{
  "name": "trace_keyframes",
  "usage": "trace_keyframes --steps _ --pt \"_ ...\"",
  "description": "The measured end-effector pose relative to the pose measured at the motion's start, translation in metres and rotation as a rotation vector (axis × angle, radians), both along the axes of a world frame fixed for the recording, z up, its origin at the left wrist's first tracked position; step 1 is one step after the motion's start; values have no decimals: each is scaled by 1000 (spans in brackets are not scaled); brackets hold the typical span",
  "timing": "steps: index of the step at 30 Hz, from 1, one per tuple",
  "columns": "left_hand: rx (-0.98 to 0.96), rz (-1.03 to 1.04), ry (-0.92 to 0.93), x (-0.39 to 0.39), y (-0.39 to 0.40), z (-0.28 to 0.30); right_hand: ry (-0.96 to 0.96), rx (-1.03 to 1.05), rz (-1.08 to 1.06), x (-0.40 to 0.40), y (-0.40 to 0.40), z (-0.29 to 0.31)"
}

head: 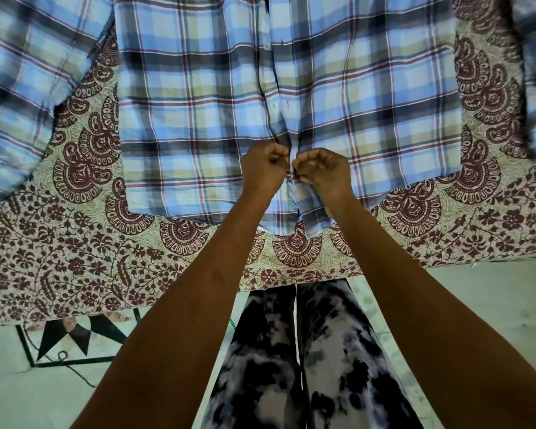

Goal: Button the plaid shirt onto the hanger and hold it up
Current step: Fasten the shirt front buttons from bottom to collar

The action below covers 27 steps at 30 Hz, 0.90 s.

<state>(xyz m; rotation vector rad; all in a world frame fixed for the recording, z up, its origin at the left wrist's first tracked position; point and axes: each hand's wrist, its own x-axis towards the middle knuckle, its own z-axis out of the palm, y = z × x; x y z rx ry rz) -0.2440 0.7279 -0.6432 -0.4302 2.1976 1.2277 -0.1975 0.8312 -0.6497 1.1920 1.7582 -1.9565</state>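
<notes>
A printed bedsheet (75,258) covers the flat surface across the middle of the view, cream with dark maroon fan and paisley shapes along a border and small flowers and vines nearer its edge. Its near edge runs left to right, lower at the left. Below it lies a pale tiled floor (477,305), with a black triangle pattern (75,335) inside a dark line frame at the near left. Black and white tie-dye trousers (307,366) fill the near centre.
</notes>
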Motion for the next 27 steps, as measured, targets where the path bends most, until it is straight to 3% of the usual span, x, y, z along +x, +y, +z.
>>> trace_keyframes --steps 5,10,16,20,23,27 --pt "66 113 -141 3 4 8 82 332 117 5 -16 -1" --pt "82 282 -133 8 6 1 139 536 129 10 -27 2" --pt "77 294 -138 9 5 -8 92 504 17 8 -34 1" --pt "74 139 -58 7 0 -5 -77 261 -26 -5 -21 -10" --pt "-88 -15 134 10 2 -3 -83 190 -18 -8 -15 -9" --pt "-271 0 215 20 10 -1 -51 194 25 -4 -13 -11"
